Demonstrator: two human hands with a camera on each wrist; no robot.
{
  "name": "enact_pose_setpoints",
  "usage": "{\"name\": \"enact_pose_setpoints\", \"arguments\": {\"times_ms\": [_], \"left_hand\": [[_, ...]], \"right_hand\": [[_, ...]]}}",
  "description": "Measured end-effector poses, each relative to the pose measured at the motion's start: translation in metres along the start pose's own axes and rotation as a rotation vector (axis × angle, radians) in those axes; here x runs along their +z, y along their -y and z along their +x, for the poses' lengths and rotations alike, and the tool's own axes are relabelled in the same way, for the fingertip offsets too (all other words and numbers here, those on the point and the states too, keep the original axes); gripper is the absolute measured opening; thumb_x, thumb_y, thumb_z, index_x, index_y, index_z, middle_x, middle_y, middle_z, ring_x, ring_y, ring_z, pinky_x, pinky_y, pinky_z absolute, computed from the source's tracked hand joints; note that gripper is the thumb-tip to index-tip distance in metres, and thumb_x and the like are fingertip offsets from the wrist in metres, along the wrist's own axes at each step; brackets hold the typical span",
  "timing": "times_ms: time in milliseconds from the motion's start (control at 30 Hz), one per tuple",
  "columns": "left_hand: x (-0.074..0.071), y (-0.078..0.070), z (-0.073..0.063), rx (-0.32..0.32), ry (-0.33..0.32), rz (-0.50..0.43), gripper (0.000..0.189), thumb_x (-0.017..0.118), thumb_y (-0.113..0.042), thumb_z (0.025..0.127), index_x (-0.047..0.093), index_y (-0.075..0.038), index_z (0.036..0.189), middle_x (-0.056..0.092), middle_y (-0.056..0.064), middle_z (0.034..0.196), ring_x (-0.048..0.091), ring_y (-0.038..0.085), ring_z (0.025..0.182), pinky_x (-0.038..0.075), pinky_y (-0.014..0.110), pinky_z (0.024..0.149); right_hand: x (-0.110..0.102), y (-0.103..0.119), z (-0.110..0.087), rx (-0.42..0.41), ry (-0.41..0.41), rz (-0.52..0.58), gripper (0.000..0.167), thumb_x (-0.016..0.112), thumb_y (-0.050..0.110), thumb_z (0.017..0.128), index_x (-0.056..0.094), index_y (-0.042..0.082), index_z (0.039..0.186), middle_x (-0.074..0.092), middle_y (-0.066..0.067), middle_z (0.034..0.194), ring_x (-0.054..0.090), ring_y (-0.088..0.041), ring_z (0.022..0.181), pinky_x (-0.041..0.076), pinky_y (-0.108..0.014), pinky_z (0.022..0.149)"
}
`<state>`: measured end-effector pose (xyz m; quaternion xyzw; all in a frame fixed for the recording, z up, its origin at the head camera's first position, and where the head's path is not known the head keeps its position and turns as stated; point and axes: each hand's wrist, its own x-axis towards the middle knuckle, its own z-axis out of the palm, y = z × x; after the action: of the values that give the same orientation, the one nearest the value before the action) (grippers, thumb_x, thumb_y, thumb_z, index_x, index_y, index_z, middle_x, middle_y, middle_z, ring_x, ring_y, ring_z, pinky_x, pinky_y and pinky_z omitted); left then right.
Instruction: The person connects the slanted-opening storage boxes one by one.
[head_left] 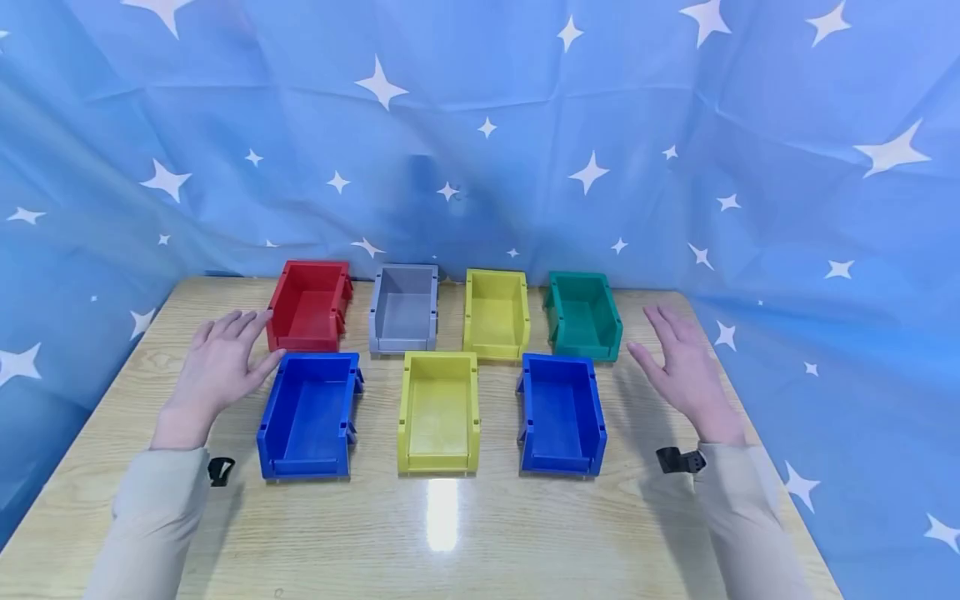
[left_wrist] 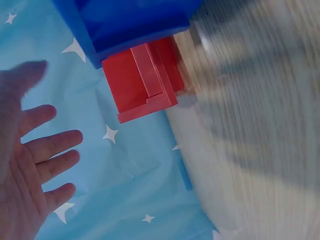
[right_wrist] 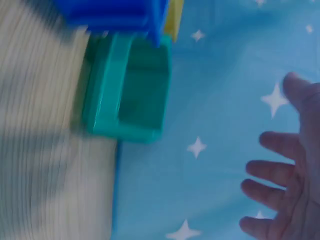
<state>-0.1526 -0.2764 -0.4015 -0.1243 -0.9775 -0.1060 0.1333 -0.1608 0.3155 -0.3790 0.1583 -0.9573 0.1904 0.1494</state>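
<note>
My left hand point(head_left: 223, 358) hovers at the left with its fingers extended, holding nothing. Its fingertips come close to the red bin point(head_left: 309, 307), and its thumb is near the left blue bin point(head_left: 311, 415). In the left wrist view the palm point(left_wrist: 25, 175) shows bare and the fingers are spread. Over on the right, my right hand point(head_left: 682, 371) is likewise spread, with nothing in it. The green bin point(head_left: 583, 317) is nearest to it, and the right blue bin point(head_left: 561, 414) stands lower to its left.
A grey bin point(head_left: 404, 308) and a yellow bin point(head_left: 497, 314) complete the back row. Between the blue bins in front sits another yellow bin point(head_left: 438, 412). All stand on a wooden table point(head_left: 337, 533), with a blue star-patterned cloth point(head_left: 480, 150) behind and at both sides.
</note>
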Motion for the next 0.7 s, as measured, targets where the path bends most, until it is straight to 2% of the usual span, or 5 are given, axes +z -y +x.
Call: {"name": "enact_pose_setpoints", "arguments": {"times_ms": [200, 300, 433, 567, 700], "left_hand": [[0.005, 0.004, -0.009, 0.08, -0.116, -0.085, 0.051, 0.071, -0.015, 0.079, 0.053, 0.006, 0.122, 0.06, 0.03, 0.11, 0.057, 0.046, 0.094, 0.046, 0.061, 0.077], [0.007, 0.005, -0.015, 0.059, -0.081, -0.122, 0.045, 0.068, -0.014, 0.082, 0.055, 0.006, 0.12, 0.062, 0.03, 0.106, 0.06, 0.045, 0.089, 0.049, 0.058, 0.072], [0.007, 0.004, -0.023, -0.01, 0.01, -0.153, 0.041, 0.062, -0.015, 0.087, 0.055, 0.007, 0.121, 0.06, 0.031, 0.109, 0.058, 0.047, 0.095, 0.048, 0.06, 0.074], [0.011, 0.003, -0.032, -0.04, 0.068, -0.204, 0.04, 0.06, -0.014, 0.089, 0.054, 0.009, 0.121, 0.058, 0.032, 0.113, 0.056, 0.048, 0.099, 0.046, 0.061, 0.078], [0.016, 0.001, -0.039, -0.06, 0.091, -0.248, 0.039, 0.058, -0.014, 0.091, 0.053, 0.012, 0.121, 0.057, 0.033, 0.115, 0.055, 0.049, 0.102, 0.046, 0.06, 0.082]], "right_hand": [[0.011, 0.03, 0.005, 0.03, 0.045, 0.09, 0.057, 0.049, 0.034, 0.098, 0.037, -0.002, 0.14, 0.041, -0.029, 0.138, 0.038, -0.046, 0.125, 0.035, -0.061, 0.095], [0.017, 0.045, 0.008, 0.041, 0.032, 0.114, 0.054, 0.049, 0.033, 0.098, 0.04, -0.003, 0.138, 0.055, -0.026, 0.122, 0.059, -0.037, 0.091, 0.047, -0.051, 0.078], [0.025, 0.065, 0.012, 0.051, -0.001, 0.145, 0.05, 0.051, 0.031, 0.097, 0.047, -0.006, 0.131, 0.063, -0.018, 0.094, 0.053, -0.023, 0.063, 0.046, -0.04, 0.061], [0.034, 0.085, 0.017, 0.066, 0.03, 0.205, 0.049, 0.051, 0.033, 0.097, 0.05, -0.005, 0.128, 0.065, -0.016, 0.092, 0.063, -0.028, 0.078, 0.052, -0.044, 0.07], [0.046, 0.102, 0.022, 0.032, 0.054, 0.254, 0.046, 0.055, 0.031, 0.095, 0.053, -0.004, 0.125, 0.067, -0.018, 0.096, 0.066, -0.03, 0.085, 0.054, -0.044, 0.073]]}}
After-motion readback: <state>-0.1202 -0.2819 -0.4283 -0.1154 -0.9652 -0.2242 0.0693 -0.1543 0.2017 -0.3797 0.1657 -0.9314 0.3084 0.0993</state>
